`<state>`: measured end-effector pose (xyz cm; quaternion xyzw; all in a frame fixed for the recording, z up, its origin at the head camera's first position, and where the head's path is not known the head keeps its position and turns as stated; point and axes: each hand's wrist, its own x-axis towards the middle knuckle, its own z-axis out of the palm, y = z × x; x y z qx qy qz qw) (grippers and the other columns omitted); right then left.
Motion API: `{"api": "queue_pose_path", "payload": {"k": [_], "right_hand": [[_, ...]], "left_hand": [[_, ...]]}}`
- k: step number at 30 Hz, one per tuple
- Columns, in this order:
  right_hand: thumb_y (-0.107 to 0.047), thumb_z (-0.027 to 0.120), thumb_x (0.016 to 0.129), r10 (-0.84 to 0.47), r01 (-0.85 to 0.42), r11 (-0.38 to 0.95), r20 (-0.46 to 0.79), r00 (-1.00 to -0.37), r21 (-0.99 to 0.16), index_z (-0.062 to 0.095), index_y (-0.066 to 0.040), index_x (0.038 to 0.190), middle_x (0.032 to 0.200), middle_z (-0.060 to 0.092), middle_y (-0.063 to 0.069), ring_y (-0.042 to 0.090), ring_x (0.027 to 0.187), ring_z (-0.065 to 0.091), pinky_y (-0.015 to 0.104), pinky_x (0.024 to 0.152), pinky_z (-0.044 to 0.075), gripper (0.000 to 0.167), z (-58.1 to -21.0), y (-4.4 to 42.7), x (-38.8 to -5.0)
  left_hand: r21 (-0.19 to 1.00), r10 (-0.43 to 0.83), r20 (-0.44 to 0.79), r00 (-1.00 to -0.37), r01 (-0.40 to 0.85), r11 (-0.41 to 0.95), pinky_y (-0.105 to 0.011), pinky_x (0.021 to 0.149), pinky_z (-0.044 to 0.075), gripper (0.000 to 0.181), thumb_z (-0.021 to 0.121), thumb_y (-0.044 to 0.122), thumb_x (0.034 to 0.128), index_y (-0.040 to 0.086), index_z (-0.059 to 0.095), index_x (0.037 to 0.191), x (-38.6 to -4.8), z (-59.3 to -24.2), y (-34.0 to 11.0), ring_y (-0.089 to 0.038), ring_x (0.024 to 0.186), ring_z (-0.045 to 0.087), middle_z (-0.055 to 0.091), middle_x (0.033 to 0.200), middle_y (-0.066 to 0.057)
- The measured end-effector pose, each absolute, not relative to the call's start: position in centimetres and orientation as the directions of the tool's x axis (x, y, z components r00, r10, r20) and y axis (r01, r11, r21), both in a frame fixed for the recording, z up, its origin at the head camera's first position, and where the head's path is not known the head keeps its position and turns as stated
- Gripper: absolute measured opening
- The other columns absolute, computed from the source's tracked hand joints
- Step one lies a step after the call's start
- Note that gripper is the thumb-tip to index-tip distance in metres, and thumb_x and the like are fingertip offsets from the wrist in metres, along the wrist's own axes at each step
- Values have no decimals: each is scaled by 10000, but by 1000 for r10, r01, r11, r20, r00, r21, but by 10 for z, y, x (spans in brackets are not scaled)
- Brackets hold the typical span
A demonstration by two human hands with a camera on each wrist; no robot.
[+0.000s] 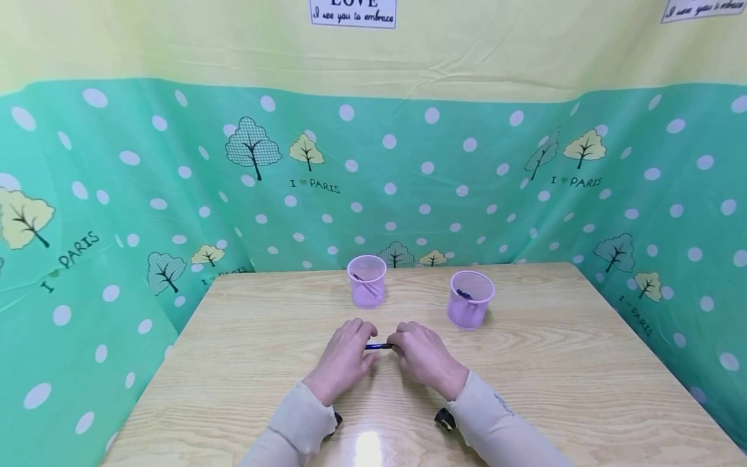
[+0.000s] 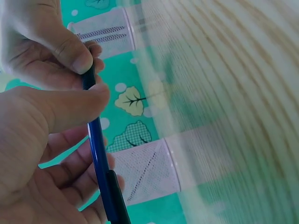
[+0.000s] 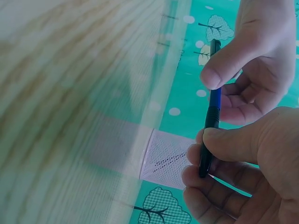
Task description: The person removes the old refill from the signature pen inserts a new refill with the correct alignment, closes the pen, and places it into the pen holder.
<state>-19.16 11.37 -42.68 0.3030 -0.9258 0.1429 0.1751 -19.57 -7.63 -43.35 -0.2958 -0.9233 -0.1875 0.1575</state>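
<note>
Pen, place: the pen (image 1: 376,346) is held between both hands, seemingly raised over the table (image 1: 560,370), about midway between its left and right edges.
Pen, long axis: it is run from hand to hand, roughly parallel to the far edge; the clip end is set toward the left hand, the tip end toward the right.
Nearer hand: neither (the pen is touched by both).
Left hand (image 1: 344,360): the barrel is pinched between thumb and fingers.
Right hand (image 1: 426,357): the dark tip end is pinched by thumb and fingertips; whether a nib is exposed cannot be told.
Pen, look: a glossy blue barrel is joined to a black ribbed grip (image 3: 213,114), with a black clip (image 2: 117,196).
Purple mesh cups: the left cup (image 1: 364,300) is placed by the far edge, the right cup (image 1: 465,316) slightly nearer.
</note>
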Motion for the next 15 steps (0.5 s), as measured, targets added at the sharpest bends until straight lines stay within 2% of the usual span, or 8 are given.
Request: {"api": "queue_pose_path", "payload": {"k": [9, 15], "right_hand": [[-49, 714, 794, -517, -613, 771, 395, -760, -170, 746, -148, 874, 725, 544, -72, 111, 662, 519, 263, 578, 460, 132, -428, 113, -191], [-49, 713, 793, -507, -605, 777, 396, -765, -174, 743, -153, 872, 732, 553, -70, 112, 667, 521, 267, 586, 465, 134, -426, 113, -191]], "left_hand": [[241, 491, 443, -750, 627, 740, -313, 731, 455, 280, 746, -5, 726, 111, 602, 936, -197, -435, -76, -158, 796, 506, 526, 854, 36], [233, 499, 462, -733, 643, 729, -300, 706, 446, 236, 733, -24, 735, 117, 615, 884, -197, -436, -75, -151, 767, 499, 523, 824, 37]]}}
